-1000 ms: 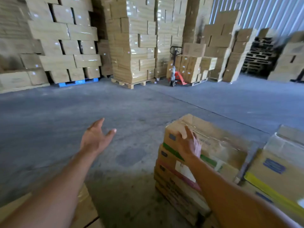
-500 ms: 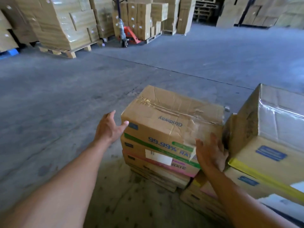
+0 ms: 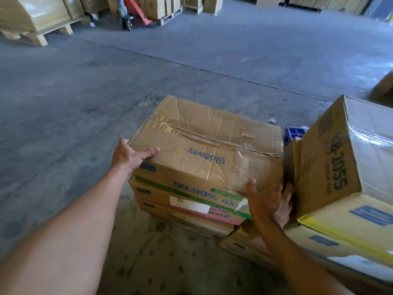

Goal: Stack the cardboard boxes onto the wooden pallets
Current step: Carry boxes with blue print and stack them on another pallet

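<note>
A creased brown cardboard box (image 3: 204,145) with blue print and clear tape tops a low stack of similar boxes (image 3: 187,209) on the floor. My left hand (image 3: 131,155) grips its near left corner, thumb on the top and fingers down the left side. At the near right corner my right hand (image 3: 269,202) wraps round, thumb on the front face and fingers tucked into the gap beside the neighbouring box (image 3: 331,158). A loaded wooden pallet (image 3: 40,36) stands far off at the top left.
Tight against the right of the stack, a taller tilted box sits on yellow-striped boxes (image 3: 350,228). A blue plastic piece (image 3: 294,133) shows behind the gap. A red pallet jack (image 3: 136,13) and more stacked boxes stand at the far end. Bare concrete floor (image 3: 85,103) lies to the left.
My view has dropped closer to the stack. My left hand moved from the air onto the box's left corner. My right hand slid from the front face round the right corner.
</note>
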`<state>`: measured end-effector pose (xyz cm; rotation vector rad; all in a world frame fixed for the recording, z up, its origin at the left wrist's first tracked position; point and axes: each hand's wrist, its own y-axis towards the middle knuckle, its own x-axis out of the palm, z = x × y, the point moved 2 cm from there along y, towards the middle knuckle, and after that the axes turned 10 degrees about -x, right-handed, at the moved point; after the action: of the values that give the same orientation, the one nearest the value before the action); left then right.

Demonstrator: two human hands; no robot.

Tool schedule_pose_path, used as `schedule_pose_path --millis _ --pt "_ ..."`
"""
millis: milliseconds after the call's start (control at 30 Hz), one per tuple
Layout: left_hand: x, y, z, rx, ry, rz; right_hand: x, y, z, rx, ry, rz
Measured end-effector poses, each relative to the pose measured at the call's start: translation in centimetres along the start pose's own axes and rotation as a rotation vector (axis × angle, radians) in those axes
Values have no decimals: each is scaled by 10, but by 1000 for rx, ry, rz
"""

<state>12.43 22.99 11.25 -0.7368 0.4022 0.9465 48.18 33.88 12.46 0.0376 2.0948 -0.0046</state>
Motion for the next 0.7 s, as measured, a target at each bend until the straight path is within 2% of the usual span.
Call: schedule_pose_path --millis 233,333,467,567,633,700 --pt "-4 0 -13 -30 -222 -120 3 -4 23 259 397 90" --pt "-7 -14 -17 -4 -316 -184 1 -5 21 294 533 143" --pt "-30 -41 -37 8 -389 -164 -9 -6 14 255 619 148" --pt "-63 -76 -59 4 -441 -113 -17 -20 3 196 665 90" --pt "-95 -102 -76 28 -463 -60 -24 -30 -11 66 682 8" --pt "-134 -147 -98 43 -514 62 -38 -54 -28 -86 768 -141"
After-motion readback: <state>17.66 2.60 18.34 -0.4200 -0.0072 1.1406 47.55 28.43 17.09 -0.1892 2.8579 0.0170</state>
